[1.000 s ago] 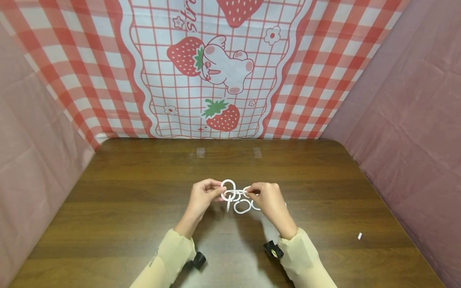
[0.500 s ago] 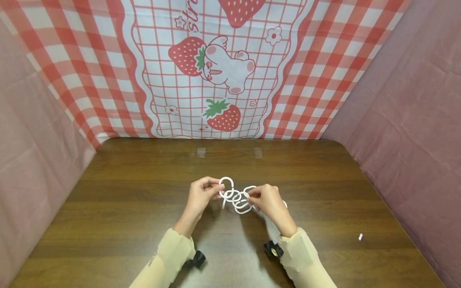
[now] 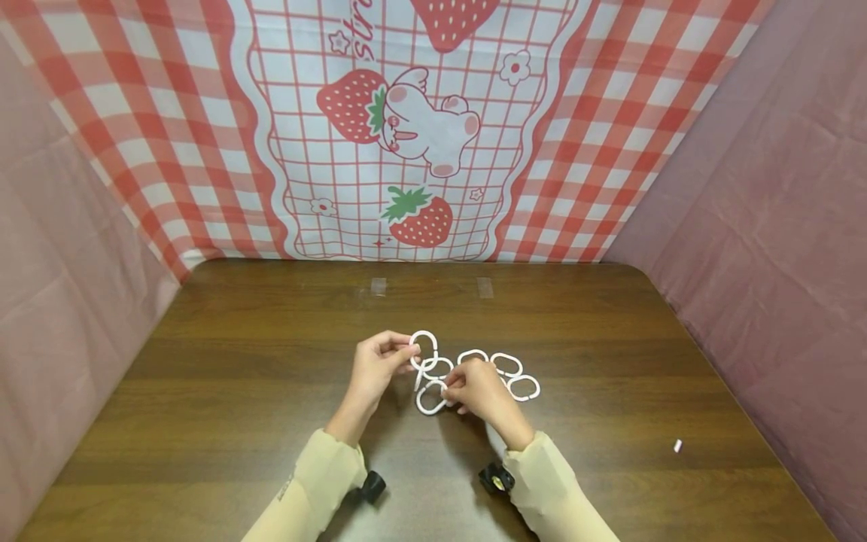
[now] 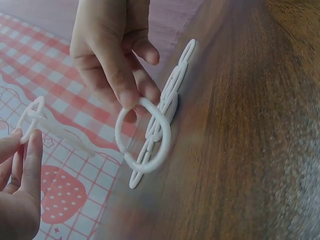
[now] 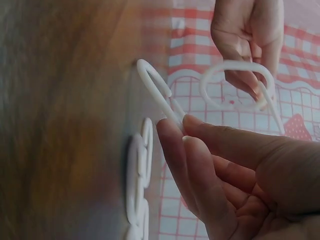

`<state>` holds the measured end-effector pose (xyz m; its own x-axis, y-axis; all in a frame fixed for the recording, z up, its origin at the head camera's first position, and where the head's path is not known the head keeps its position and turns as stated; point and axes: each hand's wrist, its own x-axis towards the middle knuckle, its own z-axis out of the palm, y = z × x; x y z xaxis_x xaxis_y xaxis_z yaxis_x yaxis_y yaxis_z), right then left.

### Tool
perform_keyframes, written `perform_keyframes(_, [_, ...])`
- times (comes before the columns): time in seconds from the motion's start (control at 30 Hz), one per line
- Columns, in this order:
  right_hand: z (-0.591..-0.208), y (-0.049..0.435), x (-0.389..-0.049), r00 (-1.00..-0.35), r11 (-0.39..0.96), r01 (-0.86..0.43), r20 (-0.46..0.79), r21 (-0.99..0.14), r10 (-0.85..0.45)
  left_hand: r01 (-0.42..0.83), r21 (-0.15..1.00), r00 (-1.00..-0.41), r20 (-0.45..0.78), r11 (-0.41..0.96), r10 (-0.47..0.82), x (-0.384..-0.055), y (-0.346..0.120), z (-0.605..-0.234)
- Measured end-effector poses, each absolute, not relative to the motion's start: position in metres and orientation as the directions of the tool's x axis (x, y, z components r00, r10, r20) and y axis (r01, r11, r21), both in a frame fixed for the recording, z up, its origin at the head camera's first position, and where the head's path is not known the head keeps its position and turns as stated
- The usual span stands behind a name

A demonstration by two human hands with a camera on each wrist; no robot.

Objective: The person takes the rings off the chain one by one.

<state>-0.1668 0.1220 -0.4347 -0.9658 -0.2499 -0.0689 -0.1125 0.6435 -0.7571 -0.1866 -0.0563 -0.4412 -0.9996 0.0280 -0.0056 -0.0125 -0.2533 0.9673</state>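
My left hand (image 3: 375, 369) pinches a white plastic chain link (image 3: 424, 333) between thumb and fingers, raised above the table. More white links (image 3: 442, 360) hang joined to it. To its right and lower, my right hand (image 3: 482, 393) pinches a separate oval link (image 5: 155, 91) that has a narrow gap in its side. In the left wrist view this oval link (image 4: 167, 135) appears large, apart from the joined links (image 4: 33, 117) in my left hand. Several loose links (image 3: 524, 398) lie on the table beyond my right hand, which partly hides them.
The brown wooden table (image 3: 271, 316) ends at a strawberry-print checked cloth (image 3: 420, 150). A small white piece (image 3: 678, 446) lies at the right. Two clear tape strips (image 3: 378, 286) stick near the back edge. Black cameras (image 3: 497, 479) sit at both wrists.
My right hand has moved left and toward me, drawing one oval link away from the loose ones, which now show more. My left hand has shifted slightly left with its joined links.
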Motion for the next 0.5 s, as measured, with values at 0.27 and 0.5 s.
perform_keyframes(0.27, [-0.443, 0.1139, -0.1672, -0.959, 0.63, -0.123, -0.071, -0.767, -0.273, -0.016, 0.966, -1.0, -0.009, -0.257, 0.03, -0.1865, -0.0559, -0.441])
perform_keyframes(0.5, [-0.443, 0.117, -0.169, -0.963, 0.622, -0.113, -0.068, -0.775, -0.259, -0.02, 0.965, -0.999, -0.013, -0.261, 0.029, -0.1856, -0.0557, -0.4401])
